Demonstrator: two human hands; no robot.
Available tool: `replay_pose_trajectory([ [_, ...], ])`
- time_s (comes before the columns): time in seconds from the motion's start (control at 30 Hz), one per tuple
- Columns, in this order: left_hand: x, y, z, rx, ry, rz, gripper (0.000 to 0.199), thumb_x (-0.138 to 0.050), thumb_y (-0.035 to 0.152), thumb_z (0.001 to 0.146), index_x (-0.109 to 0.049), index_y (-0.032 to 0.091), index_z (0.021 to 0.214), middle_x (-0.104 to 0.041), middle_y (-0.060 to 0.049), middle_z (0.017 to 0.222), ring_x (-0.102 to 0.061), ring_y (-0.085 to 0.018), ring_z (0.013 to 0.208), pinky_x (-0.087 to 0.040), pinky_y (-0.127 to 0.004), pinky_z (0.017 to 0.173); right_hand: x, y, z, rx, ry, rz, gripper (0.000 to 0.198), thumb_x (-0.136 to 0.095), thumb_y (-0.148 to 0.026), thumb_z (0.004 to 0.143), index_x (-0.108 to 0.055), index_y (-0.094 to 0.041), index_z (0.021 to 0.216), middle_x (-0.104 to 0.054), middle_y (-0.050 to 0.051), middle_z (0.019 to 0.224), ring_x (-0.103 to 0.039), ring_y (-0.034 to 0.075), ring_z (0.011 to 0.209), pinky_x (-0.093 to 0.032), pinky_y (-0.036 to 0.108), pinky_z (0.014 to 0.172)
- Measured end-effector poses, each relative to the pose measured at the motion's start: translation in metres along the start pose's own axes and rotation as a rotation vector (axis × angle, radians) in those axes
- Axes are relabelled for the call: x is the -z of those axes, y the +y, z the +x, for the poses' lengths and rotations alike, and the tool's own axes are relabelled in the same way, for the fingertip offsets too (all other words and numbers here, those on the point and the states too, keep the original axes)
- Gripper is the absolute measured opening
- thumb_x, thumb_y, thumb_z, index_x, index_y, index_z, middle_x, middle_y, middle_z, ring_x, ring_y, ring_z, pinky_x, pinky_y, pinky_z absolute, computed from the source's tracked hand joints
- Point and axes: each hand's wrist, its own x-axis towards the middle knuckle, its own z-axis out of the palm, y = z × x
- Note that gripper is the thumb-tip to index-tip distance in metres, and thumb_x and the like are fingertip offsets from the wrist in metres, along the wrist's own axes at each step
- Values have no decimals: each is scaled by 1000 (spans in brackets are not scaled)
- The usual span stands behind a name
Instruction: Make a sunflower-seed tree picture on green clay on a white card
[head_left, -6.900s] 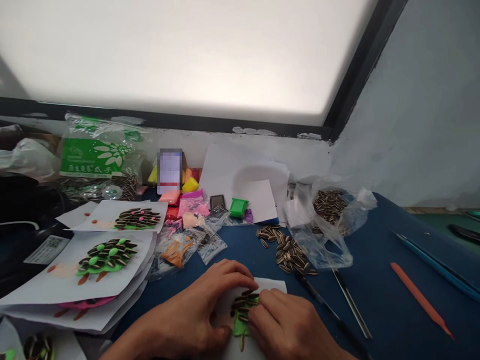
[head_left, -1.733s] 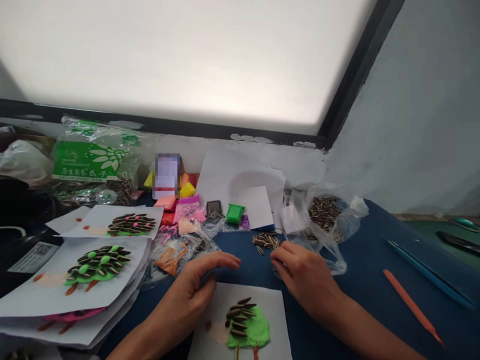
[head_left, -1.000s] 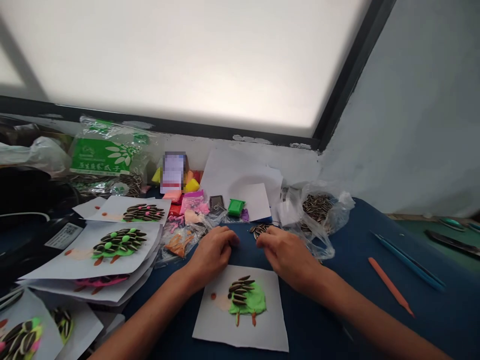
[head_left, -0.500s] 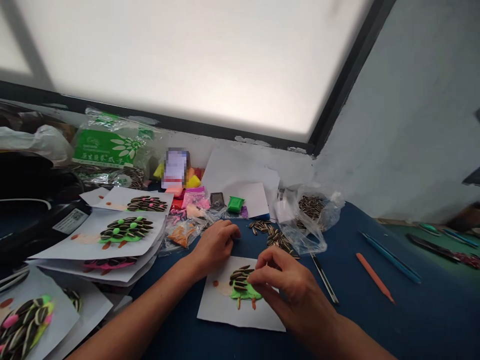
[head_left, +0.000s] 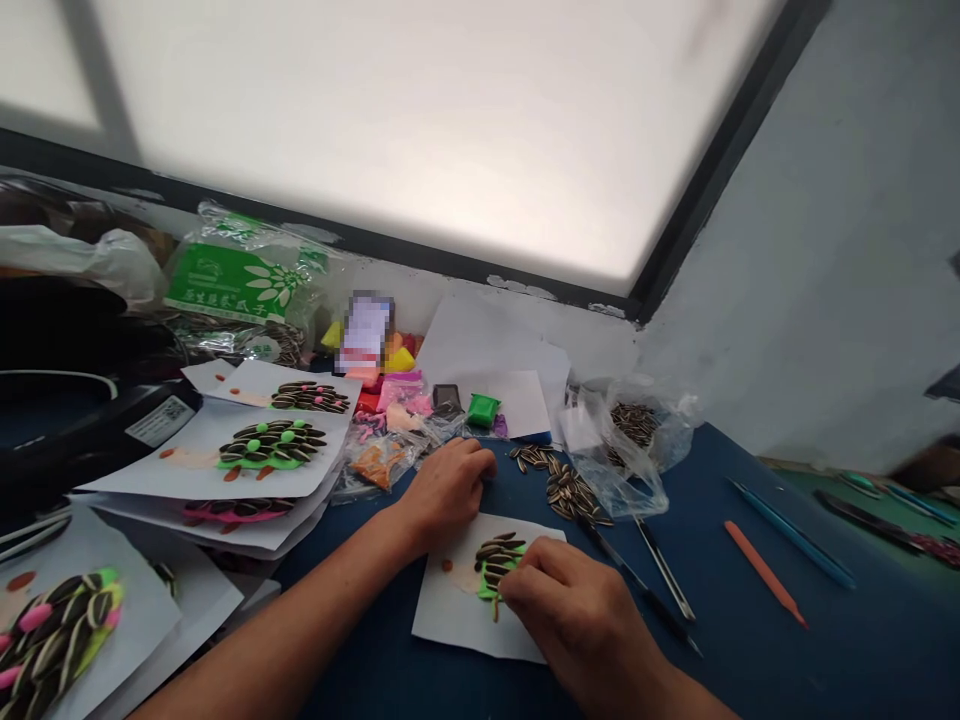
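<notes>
Near the right hand (head_left: 574, 610), seeds (head_left: 570, 492), black pen (head_left: 637, 581), bag (head_left: 637, 488)

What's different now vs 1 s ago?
Right hand has left the seed pile and come back toward the wearer, to the green seed-studded shape on the white sheet, covering its right side; whether it holds a seed is hidden. Left hand stays at the sheet's upper left corner. Orange tool lies as before.

Seeds (head_left: 571, 493) lie behind the paper (head_left: 450, 622), stacked sheets (head_left: 176, 476) left.
</notes>
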Motion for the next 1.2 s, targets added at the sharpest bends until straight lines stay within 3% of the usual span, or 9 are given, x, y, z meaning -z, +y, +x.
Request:
replay_pose_trajectory([
  [0.17,1,2,1,12,-13,11,31,-46,-1,75,-66,19,87,-65,-6,89,-58,-24,87,-46,-34,77,-1,1,-1,-15,-42,48,25,-45,-7,93,-67,-16,88,-65,7,78,-61,15,65,-47,23,59],
  [0.53,1,2,1,28,-24,5,32,-45,-2,75,-66,20,87,-65,-6,89,-58,-23,88,-45,-33,78,3,0,0,0,-32,-11,27,-44,-6,93,-68,-15,87,-64,7,76,-60,16,63,-47,24,57],
  [0.77,0,2,1,28,-41,5,32,-44,-3,74,-64,19,86,-64,-6,90,-59,-24,90,-46,-34,79,12,36,16,-193,-15,-102,28,-46,-3,90,-69,-14,101,-67,9,87,-67,20,76,-52,29,65],
  [0.97,0,2,-1,18,-31,7,30,-44,-3,75,-62,19,84,-63,-6,87,-58,-23,86,-45,-33,76,3,57,29,-366,-150,-234,22,-54,-6,92,-71,-17,99,-71,6,92,-70,19,83,-53,28,72],
  [1.2,-1,1,-1,12,-25,7,32,-43,-4,72,-61,20,82,-63,-5,86,-59,-23,85,-45,-32,75,9,78,53,-254,-288,-371,28,-52,-5,93,-74,-18,104,-69,9,98,-65,21,88,-49,30,75],
])
